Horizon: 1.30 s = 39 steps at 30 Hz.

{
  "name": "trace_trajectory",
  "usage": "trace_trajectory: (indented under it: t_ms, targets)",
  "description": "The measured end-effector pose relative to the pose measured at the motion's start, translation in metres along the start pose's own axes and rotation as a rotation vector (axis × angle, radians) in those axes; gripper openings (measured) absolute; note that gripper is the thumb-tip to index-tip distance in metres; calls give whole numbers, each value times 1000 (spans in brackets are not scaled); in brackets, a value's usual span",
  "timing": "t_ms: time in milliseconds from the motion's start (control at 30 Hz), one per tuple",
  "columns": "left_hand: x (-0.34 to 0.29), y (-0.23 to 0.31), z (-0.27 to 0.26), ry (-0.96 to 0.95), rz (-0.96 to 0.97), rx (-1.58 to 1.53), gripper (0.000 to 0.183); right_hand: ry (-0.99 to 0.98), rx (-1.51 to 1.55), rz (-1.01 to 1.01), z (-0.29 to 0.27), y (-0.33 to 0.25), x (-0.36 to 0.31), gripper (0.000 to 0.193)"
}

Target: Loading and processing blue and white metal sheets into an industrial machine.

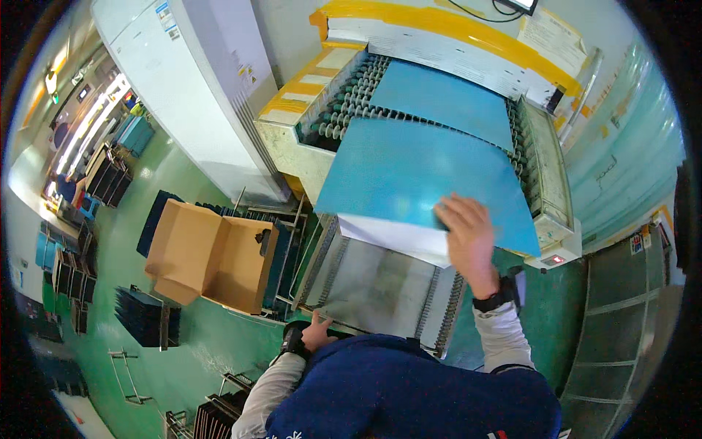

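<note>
A blue flat panel (417, 172) lies tilted at the near end of a roller conveyor (340, 117), its near edge sticking out over a metal slotted rack (373, 282). My right hand (468, 234) rests on top of that near edge, fingers spread over the blue face. A white sheet or surface (398, 235) shows under the edge. Farther back, a second blue panel (446, 95) sits on the rollers. Close to my body, my left hand (317, 335) is closed around the near left edge of the rack; part of its grip is hidden.
An open cardboard box (241, 267) stands left of the rack, with a small dark item inside. Dark slotted racks (146, 314) are on the green floor farther left. A tall white cabinet (197, 95) is beside the conveyor. A grey framed panel (614, 329) stands at right.
</note>
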State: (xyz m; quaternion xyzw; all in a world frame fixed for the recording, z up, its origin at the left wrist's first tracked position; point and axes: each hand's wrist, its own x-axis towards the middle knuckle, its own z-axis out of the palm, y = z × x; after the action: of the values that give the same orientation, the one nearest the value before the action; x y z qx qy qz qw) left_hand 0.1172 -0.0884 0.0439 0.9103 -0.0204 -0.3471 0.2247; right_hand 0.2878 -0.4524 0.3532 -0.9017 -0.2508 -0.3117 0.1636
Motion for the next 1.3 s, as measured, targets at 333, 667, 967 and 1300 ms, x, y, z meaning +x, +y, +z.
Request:
trace_trajectory:
  t_ms: [333, 667, 967, 1300]
  targets:
    - [2, -9, 4, -18, 22, -3, 82, -143, 154, 128, 76, -11, -33, 57]
    - [2, -10, 5, -45, 0, -20, 80, -155, 195, 188, 83, -1, -17, 58]
    - [0, -5, 1, -61, -18, 24, 81, -148, 164, 208, 94, 15, -10, 60]
    - [-1, -7, 0, -41, 35, -13, 82, -158, 155, 232, 97, 24, -4, 59]
